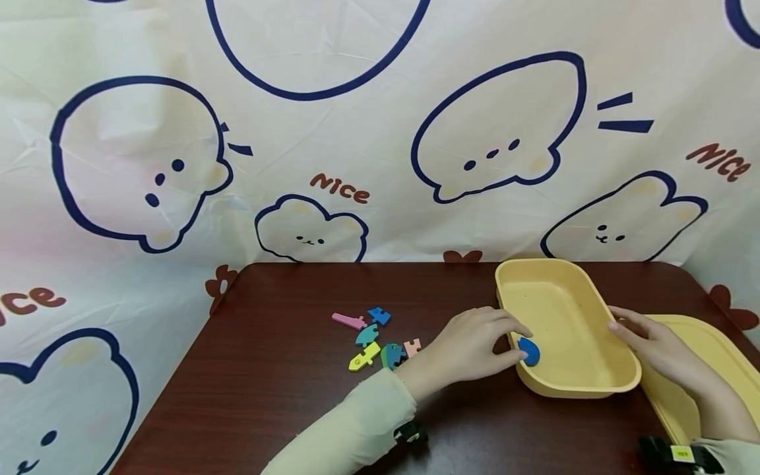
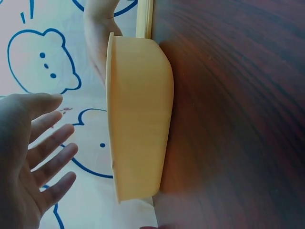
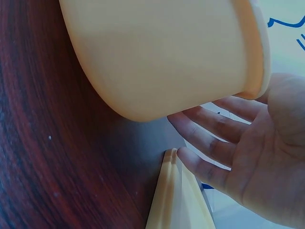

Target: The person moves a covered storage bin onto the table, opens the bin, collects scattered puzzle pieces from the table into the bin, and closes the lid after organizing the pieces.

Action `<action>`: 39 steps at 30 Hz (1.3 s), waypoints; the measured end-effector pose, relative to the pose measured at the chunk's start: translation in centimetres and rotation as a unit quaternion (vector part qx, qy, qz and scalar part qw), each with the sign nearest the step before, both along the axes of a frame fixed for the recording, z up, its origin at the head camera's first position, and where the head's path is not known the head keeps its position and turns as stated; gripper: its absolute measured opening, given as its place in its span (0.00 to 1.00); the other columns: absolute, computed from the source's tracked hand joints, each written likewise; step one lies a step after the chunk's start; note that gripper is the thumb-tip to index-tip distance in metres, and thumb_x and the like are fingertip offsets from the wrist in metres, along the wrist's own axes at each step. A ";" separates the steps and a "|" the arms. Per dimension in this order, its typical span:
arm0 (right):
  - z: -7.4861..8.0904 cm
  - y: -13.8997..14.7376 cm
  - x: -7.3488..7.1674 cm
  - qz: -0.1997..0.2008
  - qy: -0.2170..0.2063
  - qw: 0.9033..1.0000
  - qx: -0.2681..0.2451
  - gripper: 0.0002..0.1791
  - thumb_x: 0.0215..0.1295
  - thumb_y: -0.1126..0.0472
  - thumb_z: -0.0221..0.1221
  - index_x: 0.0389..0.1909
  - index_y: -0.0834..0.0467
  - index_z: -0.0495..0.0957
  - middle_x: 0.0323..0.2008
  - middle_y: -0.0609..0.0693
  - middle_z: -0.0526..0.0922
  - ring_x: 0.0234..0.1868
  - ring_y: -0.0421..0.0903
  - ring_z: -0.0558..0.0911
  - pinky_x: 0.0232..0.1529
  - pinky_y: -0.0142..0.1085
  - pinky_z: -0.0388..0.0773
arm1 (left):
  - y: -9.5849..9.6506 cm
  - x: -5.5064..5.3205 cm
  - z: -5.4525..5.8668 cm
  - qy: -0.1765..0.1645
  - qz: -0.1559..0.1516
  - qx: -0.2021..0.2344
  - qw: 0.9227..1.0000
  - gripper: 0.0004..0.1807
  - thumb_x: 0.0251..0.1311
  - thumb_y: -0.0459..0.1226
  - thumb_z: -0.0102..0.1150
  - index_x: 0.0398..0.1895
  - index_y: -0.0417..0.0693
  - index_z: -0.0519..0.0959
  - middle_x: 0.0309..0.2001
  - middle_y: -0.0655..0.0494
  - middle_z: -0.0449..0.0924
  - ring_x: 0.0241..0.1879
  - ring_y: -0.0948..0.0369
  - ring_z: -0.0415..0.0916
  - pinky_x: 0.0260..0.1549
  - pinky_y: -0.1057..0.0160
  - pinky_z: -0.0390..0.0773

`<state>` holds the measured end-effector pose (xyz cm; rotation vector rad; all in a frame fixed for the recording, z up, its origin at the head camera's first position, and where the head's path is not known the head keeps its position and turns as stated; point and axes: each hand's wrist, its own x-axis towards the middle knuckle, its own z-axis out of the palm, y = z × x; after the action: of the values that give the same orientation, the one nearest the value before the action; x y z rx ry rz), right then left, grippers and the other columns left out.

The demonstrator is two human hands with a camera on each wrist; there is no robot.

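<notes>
A yellow plastic box stands on the table. Over its left rim reaches my left hand, with thumb and fingers apart. A rounded blue puzzle piece shows just inside the box, beside the thumb tip. In the left wrist view, the spread fingers of the left hand hold nothing that shows; the box wall hides the inside. My right hand holds the box's right rim. In the right wrist view, the right hand has its fingers along the outer wall, its thumb partly hidden behind the rim.
Several jigsaw pieces lie left of the box, among them a pink strip, a blue one, a teal one and a yellow one. A yellow lid lies at the right, under the right forearm.
</notes>
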<state>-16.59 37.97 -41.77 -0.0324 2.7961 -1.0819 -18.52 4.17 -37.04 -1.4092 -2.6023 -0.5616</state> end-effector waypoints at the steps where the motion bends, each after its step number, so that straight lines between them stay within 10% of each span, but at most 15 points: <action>1: 0.0 0.0 0.0 0.001 0.001 1.000 0.000 0.39 0.79 0.44 0.44 0.72 0.73 0.53 0.65 0.80 0.60 0.61 0.72 0.67 0.40 0.33 0.75 | -0.2 0.0 0.0 -0.004 -0.001 0.003 1.000 0.16 0.65 0.50 0.62 0.55 0.61 0.82 0.54 0.69 0.80 0.51 0.72 0.74 0.48 0.77 0.69; 7: -0.2 0.1 0.0 0.004 0.009 1.000 0.002 0.38 0.79 0.45 0.44 0.72 0.73 0.54 0.64 0.80 0.61 0.61 0.72 0.67 0.36 0.25 0.71 | -1.4 0.1 -0.5 -0.018 -0.008 0.014 1.000 0.17 0.65 0.50 0.63 0.55 0.60 0.82 0.52 0.69 0.80 0.51 0.73 0.73 0.49 0.77 0.70; 25: -0.3 0.1 -0.1 -0.002 -0.011 1.000 -0.012 0.41 0.78 0.42 0.43 0.73 0.72 0.51 0.65 0.81 0.58 0.62 0.74 0.65 0.50 0.57 0.74 | -6.1 -0.7 -0.4 -0.100 -0.015 0.027 0.994 0.17 0.66 0.50 0.62 0.56 0.60 0.82 0.52 0.69 0.79 0.53 0.73 0.71 0.53 0.72 0.71; 32: -0.3 0.1 -0.1 0.002 -0.001 1.000 -0.008 0.39 0.78 0.43 0.44 0.73 0.72 0.53 0.65 0.80 0.60 0.62 0.73 0.66 0.43 0.38 0.75 | -7.8 -0.7 -0.7 -0.121 -0.010 0.039 0.992 0.17 0.66 0.49 0.62 0.55 0.60 0.82 0.53 0.70 0.79 0.54 0.71 0.72 0.54 0.68 0.73; 39: -0.3 0.2 0.0 0.001 -0.002 1.000 -0.008 0.39 0.78 0.43 0.44 0.73 0.71 0.53 0.65 0.78 0.62 0.62 0.72 0.66 0.45 0.44 0.76 | -9.5 -0.7 -1.1 -0.145 -0.002 0.036 0.989 0.17 0.66 0.49 0.62 0.56 0.59 0.81 0.54 0.68 0.79 0.50 0.69 0.74 0.48 0.69 0.76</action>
<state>-16.59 38.12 -42.07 -0.0351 2.7821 -1.1032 -19.23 -5.28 -38.13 -1.4047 -2.7631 -0.9153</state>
